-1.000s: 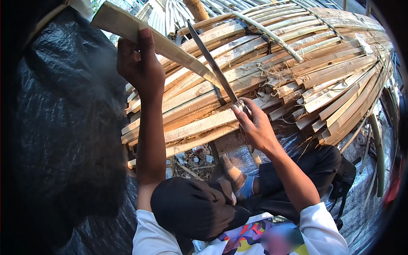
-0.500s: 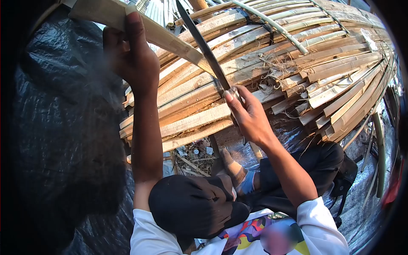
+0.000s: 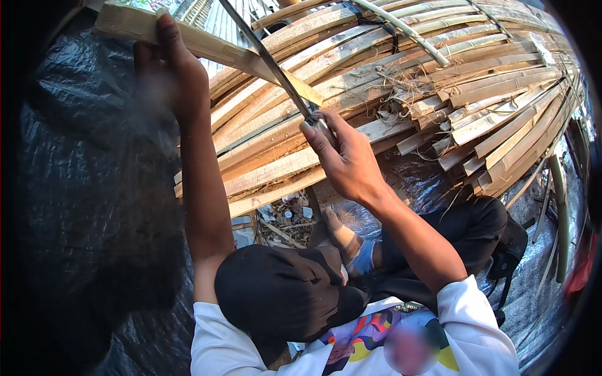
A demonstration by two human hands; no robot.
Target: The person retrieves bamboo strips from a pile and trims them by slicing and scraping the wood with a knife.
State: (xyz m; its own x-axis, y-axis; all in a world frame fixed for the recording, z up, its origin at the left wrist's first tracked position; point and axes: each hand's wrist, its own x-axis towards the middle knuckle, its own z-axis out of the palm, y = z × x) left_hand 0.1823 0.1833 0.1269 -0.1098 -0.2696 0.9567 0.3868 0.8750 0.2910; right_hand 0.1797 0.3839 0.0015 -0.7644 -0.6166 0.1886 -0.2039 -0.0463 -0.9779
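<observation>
At the upper left, my left hand (image 3: 170, 75) is closed around a pale bamboo strip (image 3: 216, 49), thumb on top. The strip slants down to the right, and its tip lies over the pile of split bamboo (image 3: 276, 172). My right hand (image 3: 342, 153) grips the handle of a long dark knife (image 3: 266, 57) near the middle of the view. The blade points up and to the left and crosses the strip near its far end. Whether the edge touches the strip I cannot tell.
A dark plastic sheet (image 3: 100, 188) covers the left side. Thin shavings (image 3: 401, 100) lie on the pile. A pale bamboo pole (image 3: 401, 28) crosses its top. My bent legs and a foot (image 3: 343, 235) are below. A black bag (image 3: 509, 247) rests at the right.
Both hands have moved up and to the left, with the strip and the knife still in them. The knife now crosses the strip farther left in the view.
</observation>
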